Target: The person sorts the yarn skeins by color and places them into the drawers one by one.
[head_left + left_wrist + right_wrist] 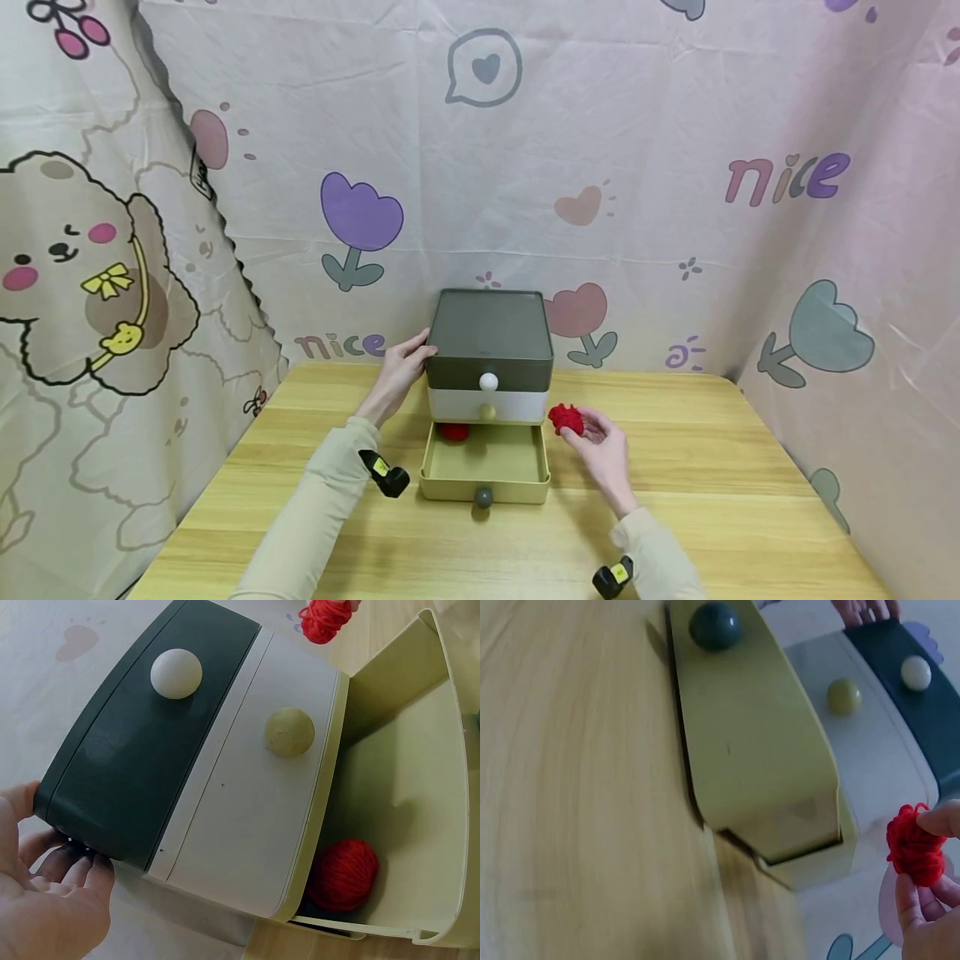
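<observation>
A small drawer unit (489, 375) stands on the table, with a dark green top tier, a white middle tier and a pale yellow-green bottom drawer (485, 492) pulled out. My left hand (401, 371) rests against the left side of the top tier, its thumb at the upper edge. Between thumb and fingers, my right hand (603, 454) pinches a red yarn ball (916, 846) with loose strands, just right of the unit. Another red yarn ball (343, 874) lies inside the bottom drawer at its back left, partly under the white tier in the head view.
Round knobs mark the tiers: white knob (488, 382) on top, yellow-green knob (487, 412) in the middle, dark knob (483, 497) on the drawer. A printed cloth (487, 167) hangs behind the wooden table (712, 475). Each sleeve carries a black wrist camera (385, 473).
</observation>
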Demonstrator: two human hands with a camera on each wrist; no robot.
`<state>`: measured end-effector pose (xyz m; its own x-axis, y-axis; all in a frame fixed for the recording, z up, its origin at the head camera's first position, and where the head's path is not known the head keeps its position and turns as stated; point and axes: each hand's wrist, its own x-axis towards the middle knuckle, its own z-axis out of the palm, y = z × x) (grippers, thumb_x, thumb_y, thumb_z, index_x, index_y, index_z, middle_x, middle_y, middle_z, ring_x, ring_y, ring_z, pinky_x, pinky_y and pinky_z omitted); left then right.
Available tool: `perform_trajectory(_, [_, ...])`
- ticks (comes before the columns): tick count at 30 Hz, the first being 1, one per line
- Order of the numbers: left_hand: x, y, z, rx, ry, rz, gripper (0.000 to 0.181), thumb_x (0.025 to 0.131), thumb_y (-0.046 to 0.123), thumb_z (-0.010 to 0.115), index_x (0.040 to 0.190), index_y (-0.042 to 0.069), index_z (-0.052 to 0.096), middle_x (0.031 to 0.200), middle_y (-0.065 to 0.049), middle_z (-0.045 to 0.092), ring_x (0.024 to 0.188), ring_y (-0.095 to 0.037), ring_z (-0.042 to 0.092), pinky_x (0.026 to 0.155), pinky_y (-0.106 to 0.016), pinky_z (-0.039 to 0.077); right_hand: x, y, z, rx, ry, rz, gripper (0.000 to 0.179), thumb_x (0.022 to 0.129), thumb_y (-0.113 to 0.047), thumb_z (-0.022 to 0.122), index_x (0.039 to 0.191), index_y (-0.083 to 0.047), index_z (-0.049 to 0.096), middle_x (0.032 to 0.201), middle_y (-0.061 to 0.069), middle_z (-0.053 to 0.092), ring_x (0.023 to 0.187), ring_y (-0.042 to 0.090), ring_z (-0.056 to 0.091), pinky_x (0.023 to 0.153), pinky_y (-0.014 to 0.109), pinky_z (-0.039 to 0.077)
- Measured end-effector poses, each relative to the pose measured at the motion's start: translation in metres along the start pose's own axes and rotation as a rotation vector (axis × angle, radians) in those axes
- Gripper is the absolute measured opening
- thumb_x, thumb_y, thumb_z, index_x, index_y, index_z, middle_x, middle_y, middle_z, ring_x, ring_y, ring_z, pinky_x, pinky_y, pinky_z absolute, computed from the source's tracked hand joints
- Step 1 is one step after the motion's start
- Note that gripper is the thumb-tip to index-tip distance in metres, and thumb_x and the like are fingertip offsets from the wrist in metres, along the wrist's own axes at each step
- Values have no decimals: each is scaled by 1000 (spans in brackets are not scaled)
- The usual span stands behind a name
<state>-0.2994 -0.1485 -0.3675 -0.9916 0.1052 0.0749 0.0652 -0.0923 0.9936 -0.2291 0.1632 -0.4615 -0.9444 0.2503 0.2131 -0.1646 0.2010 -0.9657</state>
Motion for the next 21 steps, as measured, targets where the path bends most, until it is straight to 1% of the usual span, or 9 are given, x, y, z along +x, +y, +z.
perform_trajectory(8, [-1,0,0,21,0,8,55,89,15,52,139,11,31,149,-5,19,133,-15,21,108,-34,25,-12,-11,11,85,-75,-32,45,69,-6,74,111,0,59,108,19,62,85,11,58,78,15,48])
perform_trajectory(11, [-3,1,0,29,-5,33,57,87,18,54,138,10,31,149,-8,19,134,-17,21,108,-35,26,-18,-20,16,116,-97,-49,44,68,-1,73,109,4,59,106,22,61,84,15,59,77,18,50])
perform_trajectory(15, [-6,2,0,36,-18,65,59,86,20,56,138,8,31,148,-12,17,133,-19,21,107,-34,27,-27,-33,22,119,-131,-82,42,68,6,70,108,9,57,104,25,61,84,23,59,77,23,51])
perform_trajectory(18, [-4,1,0,33,-12,54,58,87,18,55,138,8,31,149,-11,18,134,-20,20,107,-35,26,-32,-38,27,118,-155,-93,41,69,7,69,108,11,57,105,26,60,84,25,59,77,25,52])
perform_trajectory(21, [-1,-2,-1,35,-5,45,57,87,18,54,139,10,31,149,-9,19,134,-20,20,108,-37,25,-34,-41,30,122,-173,-88,42,68,7,70,108,11,57,105,26,60,84,26,59,78,26,52])
